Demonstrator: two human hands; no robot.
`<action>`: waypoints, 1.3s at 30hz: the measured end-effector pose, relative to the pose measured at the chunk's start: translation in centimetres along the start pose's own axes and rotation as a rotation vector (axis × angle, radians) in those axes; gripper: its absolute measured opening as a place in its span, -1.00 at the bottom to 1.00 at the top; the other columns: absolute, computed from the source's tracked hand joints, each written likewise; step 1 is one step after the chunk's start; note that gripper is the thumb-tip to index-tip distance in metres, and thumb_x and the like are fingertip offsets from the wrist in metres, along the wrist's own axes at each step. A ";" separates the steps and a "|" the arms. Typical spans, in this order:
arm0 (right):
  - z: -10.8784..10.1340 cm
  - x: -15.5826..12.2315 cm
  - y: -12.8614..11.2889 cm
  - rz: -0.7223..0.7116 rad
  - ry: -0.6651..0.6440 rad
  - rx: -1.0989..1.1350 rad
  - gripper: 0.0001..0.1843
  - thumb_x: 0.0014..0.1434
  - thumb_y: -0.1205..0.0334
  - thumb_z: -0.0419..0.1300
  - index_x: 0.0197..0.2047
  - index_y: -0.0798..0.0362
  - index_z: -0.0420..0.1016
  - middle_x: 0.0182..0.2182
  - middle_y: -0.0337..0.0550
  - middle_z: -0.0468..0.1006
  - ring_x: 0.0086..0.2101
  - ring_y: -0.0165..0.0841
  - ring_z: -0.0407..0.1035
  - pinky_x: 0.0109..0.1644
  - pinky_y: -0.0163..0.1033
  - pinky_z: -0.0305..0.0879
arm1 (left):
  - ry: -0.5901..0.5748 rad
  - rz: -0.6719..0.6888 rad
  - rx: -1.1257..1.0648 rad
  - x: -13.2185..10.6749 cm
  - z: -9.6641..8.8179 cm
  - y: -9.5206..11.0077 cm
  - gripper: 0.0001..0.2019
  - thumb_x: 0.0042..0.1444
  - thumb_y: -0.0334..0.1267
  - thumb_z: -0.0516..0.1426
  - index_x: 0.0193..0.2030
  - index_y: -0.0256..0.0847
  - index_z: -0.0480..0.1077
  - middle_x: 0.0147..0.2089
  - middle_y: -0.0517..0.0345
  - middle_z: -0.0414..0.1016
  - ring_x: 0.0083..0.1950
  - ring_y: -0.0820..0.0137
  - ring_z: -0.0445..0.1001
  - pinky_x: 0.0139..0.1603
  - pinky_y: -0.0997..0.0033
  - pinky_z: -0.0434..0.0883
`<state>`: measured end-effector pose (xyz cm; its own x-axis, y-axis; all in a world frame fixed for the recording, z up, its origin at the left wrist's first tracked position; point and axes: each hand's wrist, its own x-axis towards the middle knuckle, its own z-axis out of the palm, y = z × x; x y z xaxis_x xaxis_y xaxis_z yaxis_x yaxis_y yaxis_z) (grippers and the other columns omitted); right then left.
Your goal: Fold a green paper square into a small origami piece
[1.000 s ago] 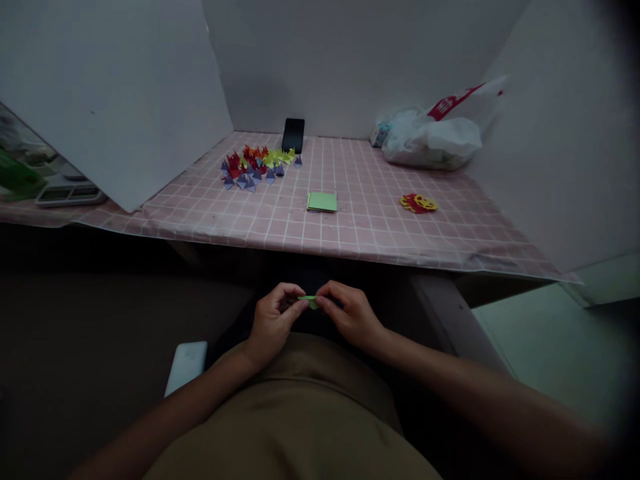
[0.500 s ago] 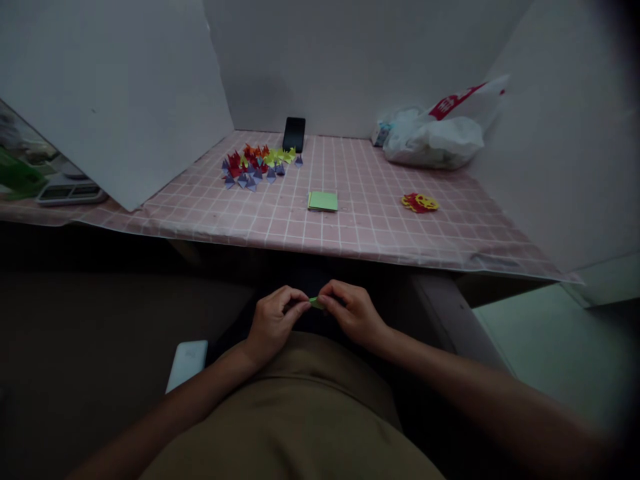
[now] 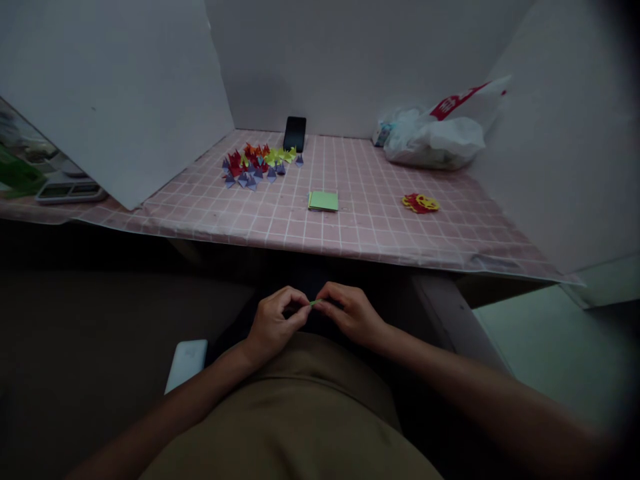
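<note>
Pinching green paper point(image 3: 315, 303) between left hand point(image 3: 273, 323) and right hand point(image 3: 350, 313), fingertips of both clamped on it; seemingly creasing, best aligning edges, pressing evenly.

Your left hand point(image 3: 273, 324) and right hand point(image 3: 353, 316) meet low in the near middle of the view, close in front of your body. Both are curled, knuckles up, thumb and forefinger of each pinched closed, and the fingertips point(image 3: 302, 313) of the two hands almost touch. The other fingers are folded loosely under each palm. Your left forearm point(image 3: 175, 407) runs in from the near left and your right forearm point(image 3: 465, 390) from the near right, both bare, wrists nearly straight and angled inward.
</note>
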<state>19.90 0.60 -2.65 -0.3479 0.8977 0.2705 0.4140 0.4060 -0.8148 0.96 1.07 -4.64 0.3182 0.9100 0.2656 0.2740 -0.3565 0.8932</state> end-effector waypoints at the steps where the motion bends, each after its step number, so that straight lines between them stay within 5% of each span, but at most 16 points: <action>1: 0.0 0.0 -0.1 0.002 0.006 -0.002 -0.81 0.24 0.22 0.15 -0.42 0.05 0.39 -0.51 -0.23 0.43 -0.46 -0.40 0.31 -0.37 -0.30 0.20 | -0.002 0.017 0.006 0.0 0.0 0.0 -0.95 0.14 -0.31 0.17 -0.33 -0.17 0.46 -0.35 0.16 0.48 -0.35 0.41 0.45 -0.30 0.46 0.36; 11: 0.1 -0.2 -0.3 0.018 0.037 0.057 -0.78 0.26 0.22 0.15 -0.43 0.06 0.38 -0.51 -0.23 0.42 -0.46 -0.39 0.31 -0.35 -0.29 0.21 | 0.011 0.081 0.064 -0.1 -0.2 -0.1 -0.94 0.18 -0.29 0.18 -0.33 -0.17 0.44 -0.34 0.16 0.50 -0.31 0.40 0.47 -0.25 0.43 0.36; 16: 0.1 -0.1 -0.3 0.006 0.081 0.105 -0.78 0.25 0.22 0.16 -0.44 0.06 0.39 -0.47 -0.21 0.42 -0.42 -0.39 0.31 -0.31 -0.28 0.22 | 0.039 0.034 -0.005 -0.2 0.0 -0.2 -0.89 0.16 -0.27 0.20 -0.17 -0.14 0.49 -0.28 0.13 0.54 -0.28 0.38 0.50 -0.26 0.44 0.40; 27: 0.5 -0.2 0.0 0.017 0.091 0.164 -0.77 0.25 0.21 0.17 -0.44 0.09 0.41 -0.49 -0.22 0.43 -0.44 -0.41 0.31 -0.32 -0.31 0.23 | 0.062 0.205 0.077 -0.1 -0.1 -0.4 -0.96 0.18 -0.34 0.19 -0.27 -0.23 0.49 -0.35 0.13 0.54 -0.33 0.42 0.50 -0.30 0.47 0.38; 39: 0.1 -0.1 0.0 -0.044 0.002 0.094 -0.76 0.29 0.26 0.11 -0.42 0.10 0.39 -0.48 -0.20 0.41 -0.42 -0.41 0.31 -0.31 -0.31 0.20 | 0.037 0.035 -0.012 -0.1 0.0 0.1 -0.92 0.13 -0.39 0.13 -0.38 -0.23 0.39 -0.43 0.23 0.37 -0.44 0.49 0.36 -0.40 0.52 0.30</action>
<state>19.83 0.52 -2.76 -0.3622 0.8797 0.3082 0.3178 0.4274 -0.8464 0.95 0.99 -4.56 0.2939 0.9044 0.3094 0.2522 -0.3856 0.8875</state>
